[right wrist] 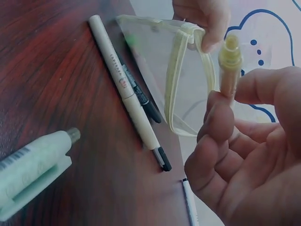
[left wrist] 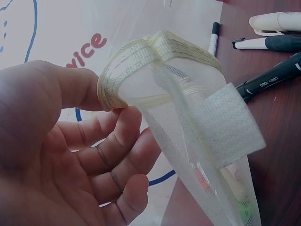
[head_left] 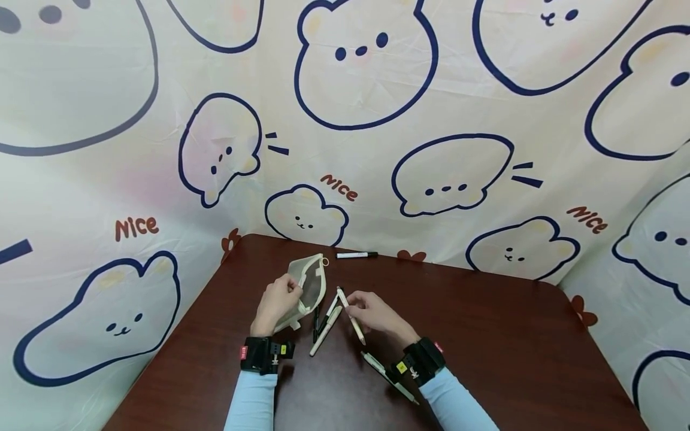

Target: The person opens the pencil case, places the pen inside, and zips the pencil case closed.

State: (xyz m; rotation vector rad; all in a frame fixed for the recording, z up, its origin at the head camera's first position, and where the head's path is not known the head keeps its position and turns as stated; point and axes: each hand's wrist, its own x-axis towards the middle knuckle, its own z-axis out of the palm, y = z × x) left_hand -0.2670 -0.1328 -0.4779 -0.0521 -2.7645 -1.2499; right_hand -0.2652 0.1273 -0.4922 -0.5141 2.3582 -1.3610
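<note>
A pale cloth [head_left: 372, 158] printed with dark-blue cartoon outlines rises behind and beside the dark reddish-brown bench [head_left: 496, 341]. On the bench, left of centre, a cream mesh pouch [head_left: 312, 290] stands tilted, its long mouth gaping rightward, towards the right hand [head_left: 380, 314]. The left hand [head_left: 277, 302] pinches the pouch's rim between thumb and forefinger, the other fingers loosely curled. The right hand's grip is closed by thumb and fingertips around the middle of a slim, pale pen [head_left: 352, 317].

The relation that matters, as I judge it: the mouth lies just left of this pen, apart from it, with the left hand on the mouth's far side. The pen's long axis slants from far left to near right, so it angles across the opening rather than straight in. It looks whitish, with a yellowish, see-through stepped end facing the right wrist camera.

Between the pouch and the right hand lie a white pen [head_left: 323, 335] and a black marker [head_left: 315, 326]. A pale green pen [head_left: 390, 378] lies near the right wrist; a black-capped white marker [head_left: 353, 255] rests by the far edge.
</note>
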